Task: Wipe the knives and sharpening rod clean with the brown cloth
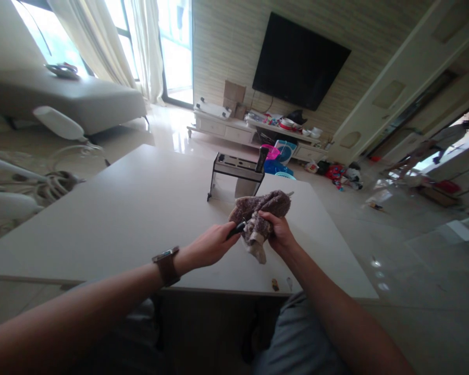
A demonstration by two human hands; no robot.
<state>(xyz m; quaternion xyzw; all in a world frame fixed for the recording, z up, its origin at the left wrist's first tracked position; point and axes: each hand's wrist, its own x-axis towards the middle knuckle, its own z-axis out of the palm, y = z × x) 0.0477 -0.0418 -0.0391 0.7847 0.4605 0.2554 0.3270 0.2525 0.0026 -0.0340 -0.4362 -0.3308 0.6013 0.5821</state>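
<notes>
L hand (222, 237) grips blk handle (237, 229), R hand (280, 230) clutches cloth (278, 202) (brown, bunched) over tbl (133, 219).

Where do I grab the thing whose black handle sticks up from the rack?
Probably by its black handle, from above: that part stands up past the top of the rack, near its right end, so it's easiest to reach.
</notes>
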